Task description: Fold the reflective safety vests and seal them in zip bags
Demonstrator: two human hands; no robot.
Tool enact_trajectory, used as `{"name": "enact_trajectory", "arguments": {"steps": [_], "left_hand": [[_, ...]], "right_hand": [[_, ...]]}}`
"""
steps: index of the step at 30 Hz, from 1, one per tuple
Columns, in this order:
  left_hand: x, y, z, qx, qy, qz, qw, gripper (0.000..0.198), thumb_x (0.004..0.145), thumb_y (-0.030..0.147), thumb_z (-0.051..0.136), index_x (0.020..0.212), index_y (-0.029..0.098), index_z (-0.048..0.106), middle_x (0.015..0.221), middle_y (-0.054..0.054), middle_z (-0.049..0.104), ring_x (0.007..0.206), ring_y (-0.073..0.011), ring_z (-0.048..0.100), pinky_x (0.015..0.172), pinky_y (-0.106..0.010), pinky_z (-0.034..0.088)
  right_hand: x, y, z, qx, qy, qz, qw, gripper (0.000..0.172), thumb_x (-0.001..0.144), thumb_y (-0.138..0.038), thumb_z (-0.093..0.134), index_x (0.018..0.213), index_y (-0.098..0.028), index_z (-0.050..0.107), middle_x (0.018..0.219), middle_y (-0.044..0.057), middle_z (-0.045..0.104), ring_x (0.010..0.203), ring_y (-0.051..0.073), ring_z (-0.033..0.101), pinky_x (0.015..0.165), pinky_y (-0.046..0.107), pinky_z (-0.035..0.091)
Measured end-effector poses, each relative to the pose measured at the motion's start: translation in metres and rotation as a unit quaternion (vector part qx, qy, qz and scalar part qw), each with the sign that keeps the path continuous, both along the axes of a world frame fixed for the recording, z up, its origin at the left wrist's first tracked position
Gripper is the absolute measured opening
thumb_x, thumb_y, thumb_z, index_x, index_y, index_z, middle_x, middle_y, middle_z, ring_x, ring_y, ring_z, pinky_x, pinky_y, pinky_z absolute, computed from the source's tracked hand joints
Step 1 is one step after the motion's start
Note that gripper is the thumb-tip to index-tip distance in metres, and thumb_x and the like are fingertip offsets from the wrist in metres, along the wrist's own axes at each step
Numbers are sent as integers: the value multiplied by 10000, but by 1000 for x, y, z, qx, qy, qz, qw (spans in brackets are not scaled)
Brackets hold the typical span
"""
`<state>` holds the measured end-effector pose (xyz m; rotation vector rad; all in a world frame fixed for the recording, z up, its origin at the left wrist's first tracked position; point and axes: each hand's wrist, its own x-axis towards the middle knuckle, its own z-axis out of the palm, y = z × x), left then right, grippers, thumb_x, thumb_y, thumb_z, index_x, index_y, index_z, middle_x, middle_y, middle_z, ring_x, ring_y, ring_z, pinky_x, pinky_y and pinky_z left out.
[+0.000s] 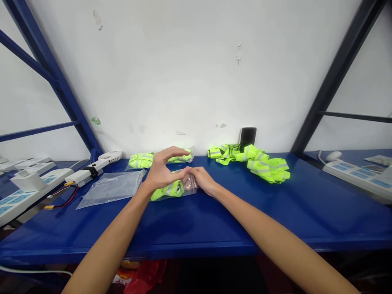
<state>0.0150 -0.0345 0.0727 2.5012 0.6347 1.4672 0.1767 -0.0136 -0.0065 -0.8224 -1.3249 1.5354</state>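
Right hand [204, 180] fingers closed, pinching top edge of clear plastic zip bag [190, 184] holding folded neon-yellow reflective vest [170, 190], lying on blue metal bench [245, 220] under the fingers. Left hand [161, 173] fingers arched open above bag, thumb touching it. Behind fingers, second clear bag with neon vest [141, 160]; left of fingers, flat clear plastic bag [110, 188]; right, loose neon vest [260, 163].

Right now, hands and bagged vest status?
Left hand, right hand meeting at the plastic bag holding a hi-vis vest. Flat plastic bag left of them.
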Motion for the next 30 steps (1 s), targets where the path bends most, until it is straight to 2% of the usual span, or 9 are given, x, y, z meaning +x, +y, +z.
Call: {"name": "enact_trajectory", "arguments": {"steps": [3, 6, 8, 9, 12, 15, 21, 27, 30], "left_hand": [[5, 13, 0, 13, 3, 30, 999, 190, 776, 311, 635, 889, 161, 666, 885, -71, 699, 827, -189, 653, 772, -323, 538], [11, 33, -10, -71, 91, 74, 991, 248, 861, 358, 512, 926, 173, 664, 890, -45, 700, 794, -169, 642, 719, -285, 516], [12, 48, -23, -134, 186, 91, 969, 315, 909, 380, 413, 940, 186, 659, 917, -38, 696, 811, -176, 630, 712, -284, 485], [12, 54, -29, -153, 235, 97, 955, 355, 924, 379, 364, 873, 182, 655, 868, -38, 688, 772, -177, 617, 694, -287, 466], [9, 65, -47, -164, 324, 114, 925, 431, 942, 355, 270, 727, 182, 600, 777, -42, 651, 707, -185, 573, 679, -301, 418], [7, 66, -54, -147, 341, 144, 917, 438, 944, 354, 234, 704, 190, 562, 751, -44, 621, 684, -189, 538, 657, -303, 382], [7, 63, -53, -160, 355, 160, 907, 439, 936, 369, 243, 638, 191, 512, 684, -46, 575, 614, -181, 496, 585, -292, 319], [6, 66, -55, -224, 322, 121, 912, 403, 929, 370, 242, 649, 190, 469, 711, -34, 560, 639, -173, 484, 586, -286, 327], [6, 68, -56, -257, 311, 99, 910, 395, 927, 387, 236, 652, 193, 444, 711, -29, 544, 651, -171, 479, 604, -286, 343]], "right_hand": [[1, 2, -1, -24, -1, -25, 999, 259, 776, -401, 655, 778, -149, 712, 744, 70, 713, 586, 183, 658, 546, 297, 540], [3, 1, 1, -47, -4, -53, 997, 158, 713, -299, 715, 760, -148, 720, 775, 75, 717, 670, 191, 671, 608, 309, 557], [5, 2, 2, -57, -9, -73, 996, 123, 676, -245, 741, 752, -150, 724, 776, 70, 716, 704, 186, 671, 633, 302, 556], [6, 2, 2, -61, -10, -80, 995, 111, 663, -223, 747, 744, -149, 724, 776, 66, 715, 714, 179, 670, 647, 296, 553], [8, 5, 1, -81, 2, -96, 992, 92, 637, -164, 749, 721, -143, 715, 769, 57, 711, 702, 155, 665, 679, 284, 545], [7, 6, 0, -102, 25, -111, 988, 107, 628, -140, 745, 725, -143, 702, 748, 53, 708, 667, 142, 658, 688, 290, 542], [2, 2, 1, -106, 56, -150, 981, 121, 626, -138, 744, 712, -140, 659, 682, 33, 684, 631, 134, 649, 633, 269, 543], [-3, -3, 2, -82, 48, -158, 983, 159, 641, -163, 732, 746, -150, 613, 677, 25, 673, 626, 156, 671, 565, 246, 529], [-4, -3, 0, -69, 59, -160, 983, 247, 609, -168, 741, 776, -168, 559, 682, 14, 670, 624, 159, 664, 563, 252, 526]]}}
